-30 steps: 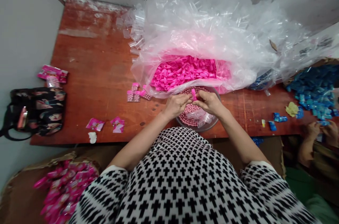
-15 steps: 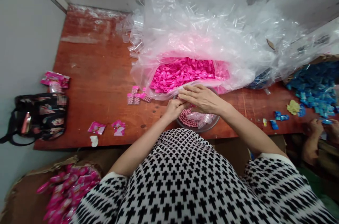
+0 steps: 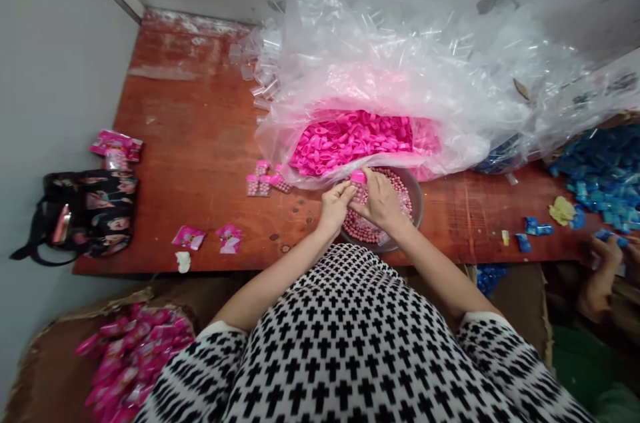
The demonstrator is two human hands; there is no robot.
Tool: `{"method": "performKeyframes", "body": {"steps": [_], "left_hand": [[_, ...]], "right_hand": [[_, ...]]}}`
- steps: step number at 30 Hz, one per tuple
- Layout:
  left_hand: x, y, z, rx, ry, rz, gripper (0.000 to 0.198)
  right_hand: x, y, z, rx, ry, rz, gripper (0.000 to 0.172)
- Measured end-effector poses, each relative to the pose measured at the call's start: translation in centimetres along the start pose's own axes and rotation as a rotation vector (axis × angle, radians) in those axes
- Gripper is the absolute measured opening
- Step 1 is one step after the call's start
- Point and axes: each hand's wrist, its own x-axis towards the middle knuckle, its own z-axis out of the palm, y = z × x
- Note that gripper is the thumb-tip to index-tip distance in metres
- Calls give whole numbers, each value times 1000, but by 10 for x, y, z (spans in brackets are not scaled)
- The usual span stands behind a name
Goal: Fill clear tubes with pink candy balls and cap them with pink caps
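Observation:
Over a grey bowl (image 3: 419, 213) of pink bead-like balls (image 3: 361, 230), a small clear container with a pink cap (image 3: 358, 176) is held upright between my hands. My left hand (image 3: 332, 211) pinches it from the left, low on its body. From the right, my right hand (image 3: 383, 202) closes round it, fingers by the cap. Clear plastic pieces lie among the balls in the bowl, partly hidden by my hands. Just behind is a clear plastic bag (image 3: 350, 73) with many loose pink caps (image 3: 345, 142) in its opening.
Several filled pink-capped containers (image 3: 259, 184) stand left of the bag. Pink packets (image 3: 189, 237) and a patterned black bag (image 3: 107, 213) lie farther left. A carton of pink packets (image 3: 135, 356) sits below the table. At right are blue packets (image 3: 600, 170) and another person's hand (image 3: 607, 253).
My right hand has come down from lying flat over my left and now grips the container's side. The pink-capped container now shows between my fingers. The view has shifted slightly.

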Motion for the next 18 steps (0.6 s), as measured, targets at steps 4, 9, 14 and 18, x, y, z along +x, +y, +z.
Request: {"method": "performKeyframes", "body": {"steps": [4, 9, 14, 18], "left_hand": [[-1, -2, 2, -15, -21, -1, 32], [2, -4, -4, 53, -28, 30, 32], [5, 5, -33, 74, 49, 45, 32], [14, 39, -85, 149, 300, 190, 23]], "right_hand": [[5, 7, 3, -15, 39, -34, 67], [10, 7, 10, -19, -14, -38, 66], [14, 23, 4, 113, -160, 4, 81], [2, 73, -9, 118, -176, 256, 61]]}}
